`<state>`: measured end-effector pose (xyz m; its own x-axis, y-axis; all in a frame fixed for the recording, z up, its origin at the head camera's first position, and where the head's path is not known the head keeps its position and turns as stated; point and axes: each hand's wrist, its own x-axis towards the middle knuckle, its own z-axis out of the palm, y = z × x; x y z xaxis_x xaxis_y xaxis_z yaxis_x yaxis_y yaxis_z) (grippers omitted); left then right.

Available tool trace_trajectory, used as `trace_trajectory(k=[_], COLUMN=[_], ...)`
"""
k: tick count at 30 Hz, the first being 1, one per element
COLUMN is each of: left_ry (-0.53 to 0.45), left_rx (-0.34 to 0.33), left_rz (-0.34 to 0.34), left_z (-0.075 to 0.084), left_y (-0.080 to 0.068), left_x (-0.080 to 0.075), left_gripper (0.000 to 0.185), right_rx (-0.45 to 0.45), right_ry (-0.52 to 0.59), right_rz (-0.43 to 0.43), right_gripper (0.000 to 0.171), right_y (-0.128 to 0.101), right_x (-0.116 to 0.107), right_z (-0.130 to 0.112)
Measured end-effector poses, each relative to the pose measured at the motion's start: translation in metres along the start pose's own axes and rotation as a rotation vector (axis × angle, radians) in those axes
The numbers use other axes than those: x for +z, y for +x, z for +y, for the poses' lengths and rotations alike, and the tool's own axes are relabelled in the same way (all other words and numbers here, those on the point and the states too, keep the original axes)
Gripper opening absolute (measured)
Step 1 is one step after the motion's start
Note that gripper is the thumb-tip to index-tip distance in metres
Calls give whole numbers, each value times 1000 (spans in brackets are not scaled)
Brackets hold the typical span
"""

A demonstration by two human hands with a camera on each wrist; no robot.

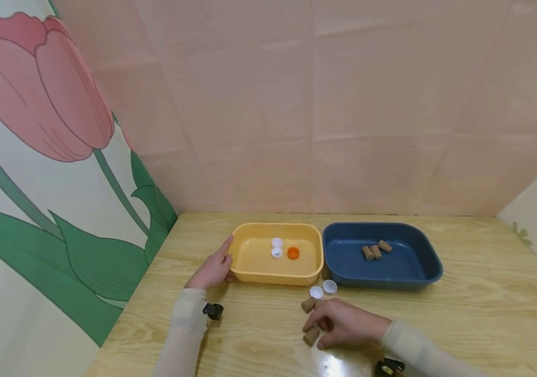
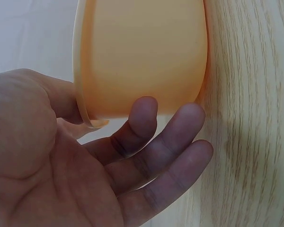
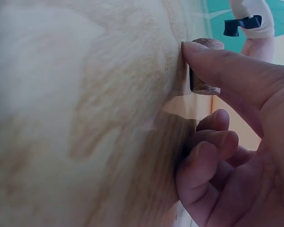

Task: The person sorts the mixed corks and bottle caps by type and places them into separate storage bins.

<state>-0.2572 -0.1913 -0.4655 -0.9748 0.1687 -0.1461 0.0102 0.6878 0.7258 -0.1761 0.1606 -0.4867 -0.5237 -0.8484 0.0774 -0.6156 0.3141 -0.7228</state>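
Observation:
My left hand [image 1: 214, 268] rests with straight fingers [image 2: 154, 156] against the outer left wall of a yellow tray [image 1: 254, 272] [image 2: 142, 52]. That tray holds two white caps [image 1: 276, 247] and an orange cap [image 1: 293, 253]. My right hand [image 1: 344, 324] lies on the table in front of the trays, fingers curled. Its thumb [image 3: 217, 64] and a fingertip pinch a cork [image 1: 311, 335] [image 3: 204, 86] that lies on the wood. A second cork [image 1: 308, 305] lies just beyond the fingers. A blue tray [image 1: 419, 272] holds three corks [image 1: 375, 250].
Two white caps [image 1: 322, 289] lie on the wooden table [image 1: 485, 314] between the trays and my right hand. A pink wall stands behind the table, and a tulip-printed wall stands on the left. The table's left edge runs close to my left forearm.

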Motion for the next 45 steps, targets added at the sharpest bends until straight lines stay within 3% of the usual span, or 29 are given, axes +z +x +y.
trace_trajectory(k=[5, 34, 45], left_ry=[-2, -16, -13], left_rx=[-3, -12, -9], left_rz=[-7, -10, -14], left_z=[1, 0, 1], left_y=[-1, -1, -2], left_x=[-1, 1, 0], left_gripper=[58, 57, 57], right_rx=[-7, 63, 84], right_ry=[-32, 64, 92], right_rz=[15, 7, 51], right_gripper=[31, 23, 22], right_y=[0, -6, -17], right_x=[1, 2, -7], right_z=[0, 5, 4])
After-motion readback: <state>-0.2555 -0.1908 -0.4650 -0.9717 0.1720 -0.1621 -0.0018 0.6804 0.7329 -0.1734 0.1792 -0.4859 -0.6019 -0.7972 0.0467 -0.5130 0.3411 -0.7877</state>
